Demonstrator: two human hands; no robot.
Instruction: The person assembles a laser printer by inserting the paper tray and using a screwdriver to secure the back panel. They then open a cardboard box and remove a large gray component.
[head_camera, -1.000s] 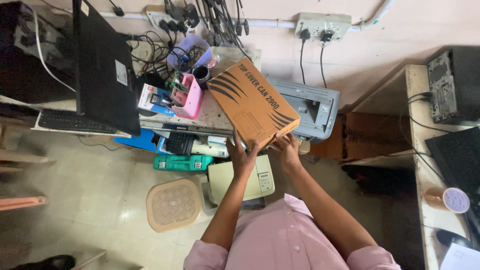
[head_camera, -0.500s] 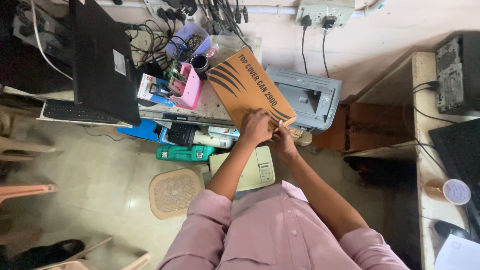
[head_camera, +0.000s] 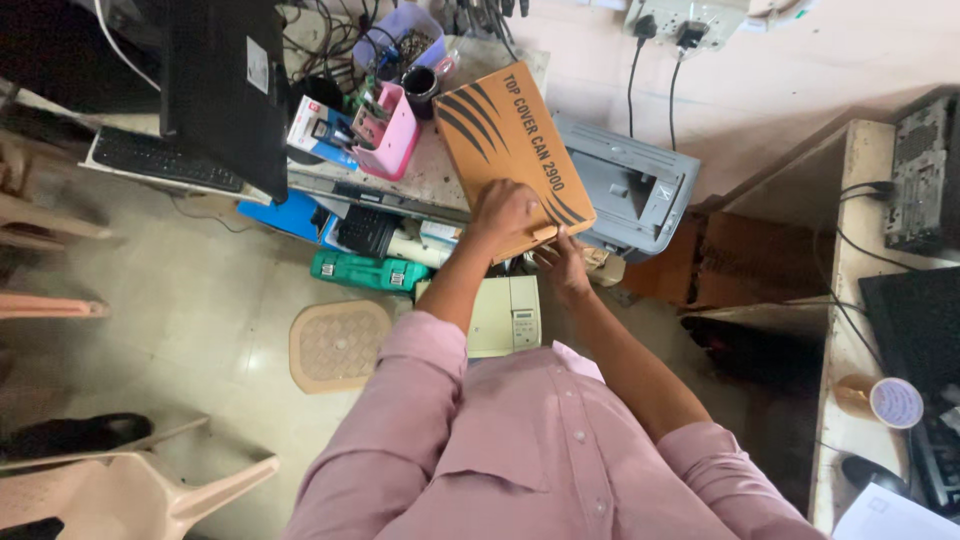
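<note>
Brown cardboard, a flat box (head_camera: 512, 150) with dark stripes and printing on its face, lies slantwise on a cluttered desk (head_camera: 432, 175), its lower end overhanging the desk's front edge. The left hand (head_camera: 503, 212) rests curled on top of the box near that lower end, fingers bent over the cardboard and pressing it down. The right hand (head_camera: 562, 262) is just below, at the box's lower corner, with its fingers pinching a small flap at the edge. Both arms wear pink shirt sleeves.

Beside the box's right edge sits a grey printer (head_camera: 630, 190), partly under it. Toward the desk's left end stand a pink organiser (head_camera: 392, 130) and a black monitor (head_camera: 228, 85), with a keyboard (head_camera: 160, 160) at the left front edge. Under the desk's front edge, on the floor, are a green case (head_camera: 368, 272) and a cream machine (head_camera: 508, 315).
</note>
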